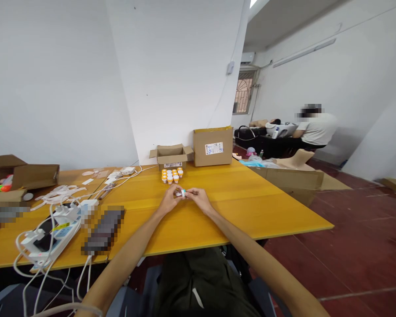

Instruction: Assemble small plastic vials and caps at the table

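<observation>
Both my hands meet above the middle of the yellow wooden table [244,204]. A small bottle [182,193] with a white label and a bit of green lies sideways between them. My left hand [169,199] is closed round its left end, and the fingers of my right hand [199,199] pinch its right end. Just beyond my hands stands a cluster of several small bottles [172,176] with orange and white caps. Behind the cluster is an open cardboard box [170,158].
A taller carton [213,147] stands at the table's back. Left are a power strip [61,237] with cables, a phone [104,231] and an open box [36,176]. A large carton [287,180] is right of the table; a person [318,130] sits far right.
</observation>
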{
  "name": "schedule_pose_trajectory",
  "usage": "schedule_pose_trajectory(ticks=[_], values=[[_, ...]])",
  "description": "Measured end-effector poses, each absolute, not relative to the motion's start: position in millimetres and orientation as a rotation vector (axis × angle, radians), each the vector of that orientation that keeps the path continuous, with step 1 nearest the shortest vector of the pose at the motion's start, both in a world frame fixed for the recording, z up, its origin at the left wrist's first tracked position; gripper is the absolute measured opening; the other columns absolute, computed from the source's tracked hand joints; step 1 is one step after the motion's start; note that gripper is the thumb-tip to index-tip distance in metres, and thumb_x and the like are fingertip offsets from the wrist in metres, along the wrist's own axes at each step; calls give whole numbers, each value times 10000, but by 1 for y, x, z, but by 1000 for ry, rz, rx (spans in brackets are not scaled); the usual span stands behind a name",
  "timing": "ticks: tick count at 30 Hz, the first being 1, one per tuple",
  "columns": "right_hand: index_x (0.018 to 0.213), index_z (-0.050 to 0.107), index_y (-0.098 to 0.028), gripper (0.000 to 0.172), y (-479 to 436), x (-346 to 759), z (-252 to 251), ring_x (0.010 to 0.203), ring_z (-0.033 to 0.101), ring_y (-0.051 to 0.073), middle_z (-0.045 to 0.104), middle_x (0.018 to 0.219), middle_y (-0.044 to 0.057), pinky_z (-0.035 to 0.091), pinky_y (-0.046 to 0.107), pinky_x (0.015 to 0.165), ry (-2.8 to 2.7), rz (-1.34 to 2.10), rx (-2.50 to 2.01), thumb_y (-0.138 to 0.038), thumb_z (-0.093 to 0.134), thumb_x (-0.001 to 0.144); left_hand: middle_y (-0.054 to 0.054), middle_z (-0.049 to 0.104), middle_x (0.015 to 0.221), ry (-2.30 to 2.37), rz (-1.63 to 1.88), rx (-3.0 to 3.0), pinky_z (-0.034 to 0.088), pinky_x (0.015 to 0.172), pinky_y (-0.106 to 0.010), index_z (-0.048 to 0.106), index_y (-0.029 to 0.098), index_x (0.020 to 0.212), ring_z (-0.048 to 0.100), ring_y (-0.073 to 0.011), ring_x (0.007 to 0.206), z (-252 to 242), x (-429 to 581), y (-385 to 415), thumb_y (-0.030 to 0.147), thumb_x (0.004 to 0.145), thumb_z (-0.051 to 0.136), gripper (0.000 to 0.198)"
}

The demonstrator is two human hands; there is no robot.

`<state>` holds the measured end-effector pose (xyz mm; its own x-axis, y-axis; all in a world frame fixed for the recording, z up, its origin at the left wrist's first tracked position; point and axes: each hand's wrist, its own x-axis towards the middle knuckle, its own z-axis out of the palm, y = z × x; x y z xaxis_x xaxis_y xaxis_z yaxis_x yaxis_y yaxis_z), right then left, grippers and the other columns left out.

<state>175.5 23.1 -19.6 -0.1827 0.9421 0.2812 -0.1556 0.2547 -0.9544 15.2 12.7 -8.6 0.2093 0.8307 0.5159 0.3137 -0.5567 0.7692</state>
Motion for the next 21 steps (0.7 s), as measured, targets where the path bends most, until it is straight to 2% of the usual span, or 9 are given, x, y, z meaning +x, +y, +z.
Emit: schedule_pose_trajectory(ticks=[8, 14, 17, 21], values=[[639, 719, -186, 352, 22, 176, -20, 672, 657, 190, 714, 677, 33, 538, 358, 753, -1284, 1321, -806, -476, 824, 469, -3, 603, 831, 1083, 1352, 2119, 460, 742, -287, 623, 205, 842, 555, -165, 773, -3, 16, 8, 128, 668, 666, 195], [639, 718, -183, 386, 19, 176, -17, 715, 666, 198, 721, 709, 39, 533, 368, 800, -1242, 1355, -780, -498, 834, 446, -9, 608, 905, 1076, 1355, 2053, 459, 766, -290, 593, 207, 934, 570, -163, 798, -7, 16, 10, 187, 674, 692, 279], [653, 723, -178, 404, 18, 176, -16, 713, 666, 201, 724, 714, 46, 531, 364, 789, -1236, 1350, -782, -503, 836, 441, -9, 607, 920, 1080, 1347, 2015, 457, 751, -281, 571, 206, 974, 572, -151, 776, -8, 17, 11, 232, 670, 710, 335], [670, 728, -176, 403, 19, 176, -18, 733, 671, 210, 729, 727, 54, 525, 369, 797, -1250, 1333, -790, -509, 826, 464, 1, 614, 867, 1123, 1333, 1982, 447, 678, -260, 581, 201, 942, 553, -131, 691, -7, 18, 10, 298, 693, 694, 290]])
